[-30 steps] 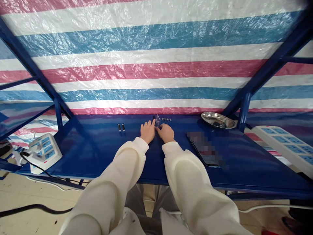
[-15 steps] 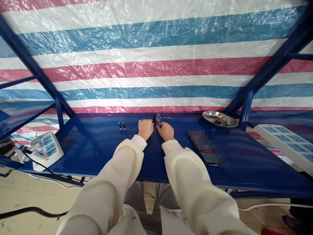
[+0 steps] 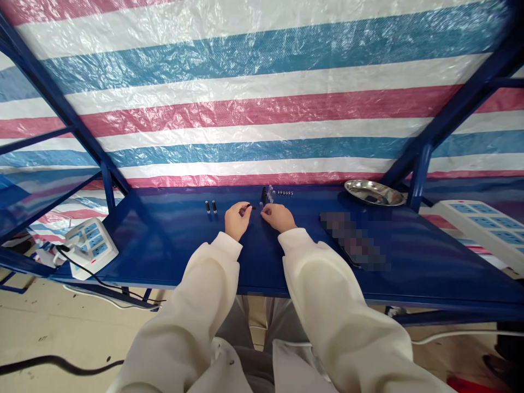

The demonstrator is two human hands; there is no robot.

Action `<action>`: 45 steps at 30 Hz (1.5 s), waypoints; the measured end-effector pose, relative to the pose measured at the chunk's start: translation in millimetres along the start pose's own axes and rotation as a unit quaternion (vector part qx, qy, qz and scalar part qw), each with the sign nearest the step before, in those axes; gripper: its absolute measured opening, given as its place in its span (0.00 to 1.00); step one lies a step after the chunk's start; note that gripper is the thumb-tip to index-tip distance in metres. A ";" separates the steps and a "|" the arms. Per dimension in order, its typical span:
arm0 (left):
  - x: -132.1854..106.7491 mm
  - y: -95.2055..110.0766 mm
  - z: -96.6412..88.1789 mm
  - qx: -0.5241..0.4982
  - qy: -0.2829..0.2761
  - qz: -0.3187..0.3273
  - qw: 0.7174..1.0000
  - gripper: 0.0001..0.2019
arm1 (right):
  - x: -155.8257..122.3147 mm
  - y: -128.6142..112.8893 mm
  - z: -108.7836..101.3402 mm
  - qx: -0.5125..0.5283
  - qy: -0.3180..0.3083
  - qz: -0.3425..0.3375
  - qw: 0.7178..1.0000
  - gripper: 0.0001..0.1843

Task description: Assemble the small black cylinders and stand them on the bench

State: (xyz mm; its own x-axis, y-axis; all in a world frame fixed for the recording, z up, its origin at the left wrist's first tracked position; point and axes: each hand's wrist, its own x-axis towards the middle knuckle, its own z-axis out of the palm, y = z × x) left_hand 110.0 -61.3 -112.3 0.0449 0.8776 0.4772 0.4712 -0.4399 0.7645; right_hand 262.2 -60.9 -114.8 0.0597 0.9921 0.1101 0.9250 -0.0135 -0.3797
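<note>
My left hand [image 3: 236,218] is over the blue shelf [image 3: 172,245] with its fingers pinched on a small black cylinder [image 3: 250,207] lying sideways. My right hand [image 3: 279,216] is just beside it, fingertips closed on a small clear piece [image 3: 262,206]. Behind the hands stands a cluster of small black and clear pieces [image 3: 267,193], with a short row of tiny dark parts [image 3: 285,192] to its right. Two small black cylinders [image 3: 210,206] stand upright left of my left hand.
A round metal dish [image 3: 375,192] sits at the back right by a blue post. A dark flat blurred item [image 3: 354,243] lies right of my right arm. White power strips rest at the far left [image 3: 90,244] and far right [image 3: 483,224]. Striped tarp hangs behind.
My left hand has drawn back from the cluster, bringing a black cylinder out between its fingers. The right hand has shifted slightly. The view has moved a little leftward.
</note>
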 end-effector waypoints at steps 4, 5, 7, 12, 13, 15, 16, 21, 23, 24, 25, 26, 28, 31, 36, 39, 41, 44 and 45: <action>0.5 -4.3 2.3 -0.010 0.005 -0.007 1.000 0.04 | -5.8 -8.9 0.3 0.013 -0.013 -0.117 0.993 0.06; 0.2 -5.1 3.0 -0.011 0.000 -0.006 1.000 0.03 | -6.5 -10.2 0.5 0.015 -0.012 -0.128 0.992 0.06; -0.8 -6.1 4.2 -0.020 -0.007 -0.003 1.000 0.03 | -7.1 -11.2 1.1 0.018 -0.009 -0.130 0.991 0.05; -3.3 -4.3 5.6 -0.079 -0.005 0.001 0.997 0.04 | -7.0 -9.9 2.7 0.010 0.000 -0.097 0.995 0.04; -3.7 -3.5 5.4 -0.092 -0.008 0.002 0.996 0.05 | -7.0 -9.7 3.0 0.006 0.001 -0.093 0.996 0.04; -4.3 -1.9 4.9 -0.113 -0.011 0.004 0.994 0.05 | -7.3 -10.0 3.2 -0.003 0.000 -0.087 0.996 0.04; -4.6 -1.4 4.8 -0.118 -0.008 0.006 0.993 0.06 | -7.4 -10.4 3.2 -0.009 -0.001 -0.086 0.996 0.04; -5.0 -2.3 5.5 -0.090 -0.019 0.029 0.995 0.06 | -8.8 -12.5 1.7 -0.038 0.003 -0.095 0.995 0.05; -4.8 -3.1 5.7 -0.084 -0.029 0.034 0.995 0.06 | -9.3 -13.0 0.9 -0.049 0.001 -0.095 0.994 0.04; -4.7 -3.3 5.6 -0.082 -0.029 0.035 0.996 0.05 | -9.5 -13.2 0.5 -0.053 0.000 -0.095 0.994 0.04; -4.7 -3.3 5.3 -0.079 -0.028 0.034 0.996 0.05 | -9.7 -13.4 0.1 -0.056 -0.002 -0.095 0.994 0.04; -4.6 -3.3 5.0 -0.075 -0.026 0.033 0.996 0.05 | -9.8 -13.6 -0.3 -0.058 -0.002 -0.094 0.994 0.04; -4.6 -3.3 4.1 -0.069 -0.021 0.028 0.997 0.04 | -10.1 -14.1 -1.0 -0.061 -0.004 -0.093 0.994 0.03; -4.4 -4.3 3.6 -0.062 -0.009 0.017 0.998 0.04 | -10.6 -15.1 -2.0 -0.064 -0.008 -0.090 0.994 0.03; -3.5 -6.5 4.0 -0.050 -0.003 0.000 0.999 0.04 | -11.1 -15.8 -3.0 -0.070 -0.010 -0.085 0.994 0.03; -3.8 -4.6 3.6 -0.062 -0.034 0.005 0.997 0.04 | -11.5 -16.0 -3.3 -0.074 -0.013 -0.092 0.993 0.03; -4.7 -2.1 3.0 -0.071 -0.054 0.015 0.996 0.05 | -11.9 -16.4 -3.7 -0.074 -0.014 -0.096 0.993 0.03; -6.1 1.1 1.9 -0.064 -0.072 0.027 0.995 0.05 | -12.7 -17.2 -4.0 -0.076 -0.010 -0.098 0.992 0.03; -6.3 1.7 1.5 -0.057 -0.075 0.029 0.995 0.05 | -12.8 -17.4 -4.0 -0.078 -0.008 -0.098 0.992 0.03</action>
State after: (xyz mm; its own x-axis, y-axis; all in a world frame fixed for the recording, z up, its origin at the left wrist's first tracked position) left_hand 111.8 -67.3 -114.7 0.2046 0.8650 0.4583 0.3606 -0.5018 0.7862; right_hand 246.8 -73.9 -105.9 -0.1321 0.9793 0.1532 0.9651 0.1624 -0.2056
